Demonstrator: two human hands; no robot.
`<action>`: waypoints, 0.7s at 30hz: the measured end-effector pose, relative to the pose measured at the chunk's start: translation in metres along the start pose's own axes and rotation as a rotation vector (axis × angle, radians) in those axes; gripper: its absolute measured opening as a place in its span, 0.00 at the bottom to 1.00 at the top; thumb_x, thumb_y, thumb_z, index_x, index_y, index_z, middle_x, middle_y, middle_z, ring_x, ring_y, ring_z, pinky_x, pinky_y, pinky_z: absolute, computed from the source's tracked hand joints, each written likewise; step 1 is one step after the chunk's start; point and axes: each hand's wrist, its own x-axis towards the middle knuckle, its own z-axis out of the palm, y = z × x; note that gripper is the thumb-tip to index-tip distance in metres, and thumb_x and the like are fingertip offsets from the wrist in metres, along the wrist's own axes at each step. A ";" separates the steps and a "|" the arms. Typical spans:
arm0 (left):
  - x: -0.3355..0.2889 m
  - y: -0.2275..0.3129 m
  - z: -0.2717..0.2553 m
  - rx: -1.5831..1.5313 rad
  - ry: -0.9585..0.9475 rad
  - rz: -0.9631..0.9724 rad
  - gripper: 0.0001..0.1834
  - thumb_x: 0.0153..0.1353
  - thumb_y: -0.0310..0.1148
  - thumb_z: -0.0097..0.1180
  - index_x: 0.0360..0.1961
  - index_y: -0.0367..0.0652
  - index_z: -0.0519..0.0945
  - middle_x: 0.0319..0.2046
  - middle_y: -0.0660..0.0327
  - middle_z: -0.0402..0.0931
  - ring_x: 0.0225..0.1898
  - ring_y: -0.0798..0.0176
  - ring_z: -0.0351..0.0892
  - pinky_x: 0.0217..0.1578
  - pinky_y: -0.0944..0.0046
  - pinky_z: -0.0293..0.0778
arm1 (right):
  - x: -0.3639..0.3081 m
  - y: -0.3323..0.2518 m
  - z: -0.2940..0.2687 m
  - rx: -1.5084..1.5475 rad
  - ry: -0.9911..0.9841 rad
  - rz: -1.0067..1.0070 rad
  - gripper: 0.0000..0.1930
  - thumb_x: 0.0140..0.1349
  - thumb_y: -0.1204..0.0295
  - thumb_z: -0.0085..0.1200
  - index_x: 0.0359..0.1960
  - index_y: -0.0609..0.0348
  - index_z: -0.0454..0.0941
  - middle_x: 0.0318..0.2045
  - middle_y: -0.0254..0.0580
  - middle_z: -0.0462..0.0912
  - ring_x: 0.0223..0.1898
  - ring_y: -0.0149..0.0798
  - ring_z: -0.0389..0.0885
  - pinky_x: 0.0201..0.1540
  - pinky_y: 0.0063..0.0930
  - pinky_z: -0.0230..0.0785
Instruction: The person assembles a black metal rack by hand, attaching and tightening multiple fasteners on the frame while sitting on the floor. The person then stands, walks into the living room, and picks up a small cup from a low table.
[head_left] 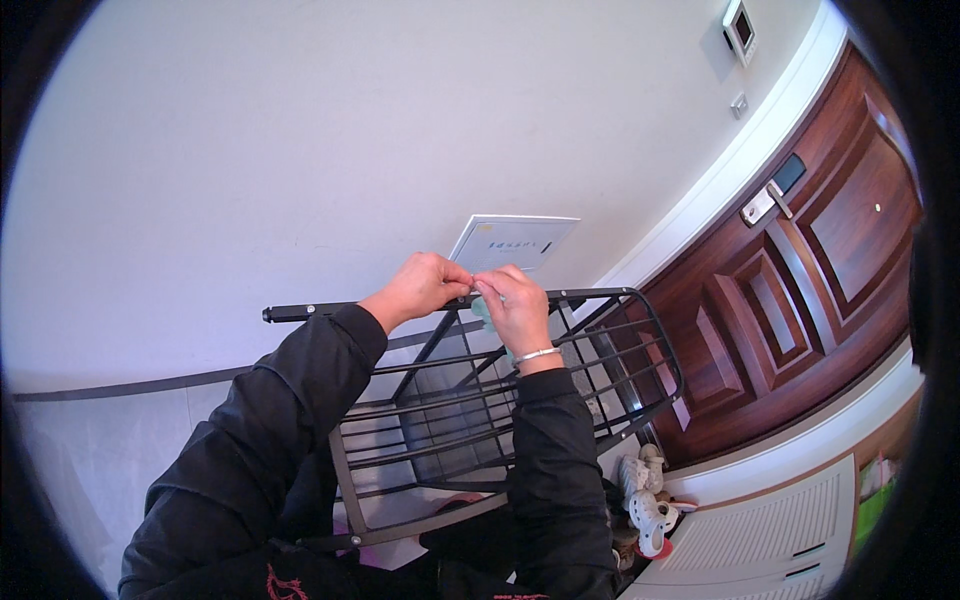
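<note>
A black metal wire rack (455, 408) stands tilted in front of me, with a long tube along its far top edge. Over that tube my left hand (428, 282) is closed in a pinch, thumb and forefinger together. Fingertip to fingertip with it, my right hand (516, 308) pinches too, a silver bracelet on its wrist. Whatever lies between the fingers is too small or hidden to make out. Something pale green (481, 312) shows beneath my right hand, partly covered by it.
Behind the rack is a pale wall with a white panel cover (512, 240). A brown wooden door (770, 290) with a lock handle stands at the right. White clogs (650, 520) and other shoes lie at lower right beside a white louvred cabinet (750, 535).
</note>
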 end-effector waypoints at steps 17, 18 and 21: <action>0.002 -0.004 0.001 0.045 0.001 0.024 0.08 0.56 0.32 0.61 0.36 0.43 0.85 0.24 0.56 0.82 0.25 0.67 0.77 0.32 0.65 0.75 | 0.000 -0.001 0.002 0.058 0.001 -0.020 0.03 0.58 0.74 0.58 0.33 0.55 0.82 0.27 0.40 0.78 0.28 0.45 0.79 0.30 0.34 0.72; 0.002 -0.005 0.001 0.038 0.004 0.041 0.08 0.56 0.32 0.61 0.36 0.43 0.85 0.24 0.56 0.81 0.24 0.67 0.77 0.32 0.64 0.75 | 0.000 -0.001 0.002 0.055 -0.009 -0.019 0.03 0.58 0.74 0.57 0.33 0.55 0.82 0.27 0.40 0.78 0.28 0.45 0.79 0.30 0.34 0.72; 0.001 -0.005 0.001 0.063 0.009 0.061 0.07 0.56 0.31 0.61 0.35 0.42 0.85 0.24 0.55 0.81 0.24 0.66 0.77 0.31 0.64 0.74 | 0.001 -0.002 -0.001 0.036 -0.042 -0.027 0.04 0.58 0.74 0.57 0.34 0.55 0.82 0.28 0.40 0.78 0.29 0.45 0.79 0.30 0.35 0.72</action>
